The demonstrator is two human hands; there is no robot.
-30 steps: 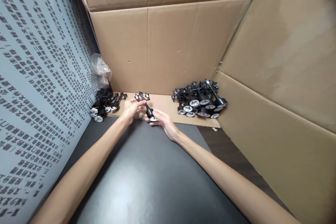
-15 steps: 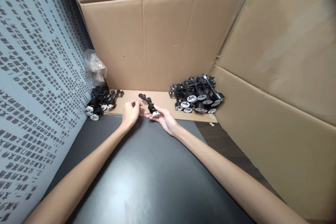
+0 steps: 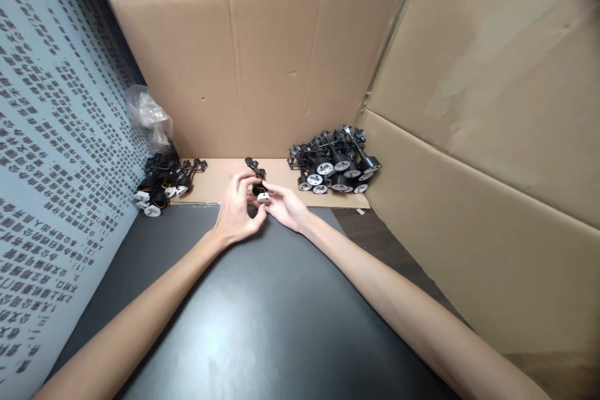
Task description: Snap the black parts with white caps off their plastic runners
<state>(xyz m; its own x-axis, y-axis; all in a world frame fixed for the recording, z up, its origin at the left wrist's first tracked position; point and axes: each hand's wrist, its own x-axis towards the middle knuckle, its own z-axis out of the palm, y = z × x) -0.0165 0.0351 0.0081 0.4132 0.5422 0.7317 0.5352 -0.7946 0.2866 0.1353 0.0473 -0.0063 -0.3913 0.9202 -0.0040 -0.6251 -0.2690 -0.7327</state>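
Note:
A black miniature street lamp (image 3: 257, 170) with lantern heads and a white base cap (image 3: 263, 197) is held upright, tilted slightly left, at the near edge of the cardboard strip. My right hand (image 3: 287, 207) is closed on its black base from the right. From the left, the thumb and fingers of my left hand (image 3: 239, 209) curl around the same base, with the thumb by the white cap. The exact finger contact is partly hidden. Left of my hands lies a small pile of similar lamps (image 3: 159, 182), their white caps loose, with yellow wires showing.
A larger heap of street lamps (image 3: 334, 162) with white bottoms lies at the right on the cardboard strip (image 3: 216, 169). A clear plastic bag (image 3: 152, 114) leans at the back left. Tall cardboard walls (image 3: 272, 62) and a printed sheet (image 3: 60, 137) enclose the dark grey mat (image 3: 272, 300).
My left hand has opened from a pinch and come right, around the lamp's base. The lamp has turned more upright. The whole view has shifted slightly.

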